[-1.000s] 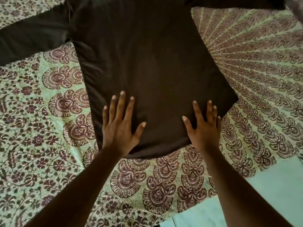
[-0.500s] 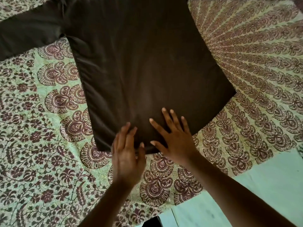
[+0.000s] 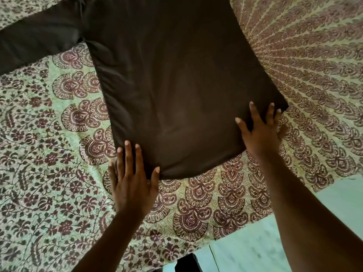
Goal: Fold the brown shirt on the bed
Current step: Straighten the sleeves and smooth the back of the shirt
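Below the camera, the brown shirt is lying spread flat on the bed, its body running from the top of the view down toward the person, with one sleeve stretching off to the upper left. The bed is wearing a pale green cover printed with maroon paisley and flower motifs, and the shirt's fabric is looking smooth apart from a few soft creases near the hem.

The left hand is resting at the near left corner of the hem, fingers stretched out and slightly spread, the fingertips lying on the cloth while the palm is sitting on the bed cover just below it; the thumb is touching the hem edge. It is pressing flat rather than pinching, so it is not holding anything closed in its grip.

The right hand is lying at the near right corner of the hem, also open with fingers fanned apart, most of them on the dark fabric and the outer edge of the hand reaching onto the bed cover. Whether any cloth is caught under that palm I cannot tell.

At the lower right, a pale floor is showing beyond the edge of the bed.
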